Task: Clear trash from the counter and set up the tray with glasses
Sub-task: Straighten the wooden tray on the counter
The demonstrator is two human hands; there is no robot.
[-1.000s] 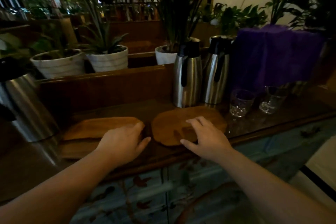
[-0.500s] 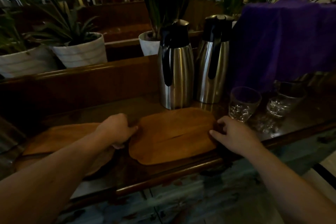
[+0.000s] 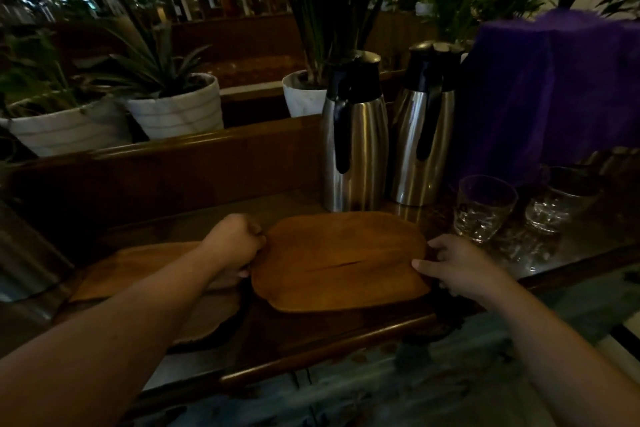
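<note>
A brown wooden tray (image 3: 341,260) lies flat on the dark wooden counter (image 3: 311,333), near its front edge. My left hand (image 3: 235,244) grips the tray's left edge with curled fingers. My right hand (image 3: 453,263) holds the tray's right edge, thumb on top. Two clear glasses stand on the counter to the right of the tray: a near one (image 3: 483,208) and a farther one (image 3: 562,198). No trash shows in the dim light.
Two steel thermos jugs (image 3: 355,139) (image 3: 427,128) stand just behind the tray. A second wooden tray (image 3: 138,267) lies to the left under my left forearm. A purple cloth (image 3: 554,90) covers something at the back right. Potted plants (image 3: 176,107) line the ledge behind.
Both hands moved from resting on the trays to the left and right edges of the right tray and closed on them. The camera came closer and turned right.
</note>
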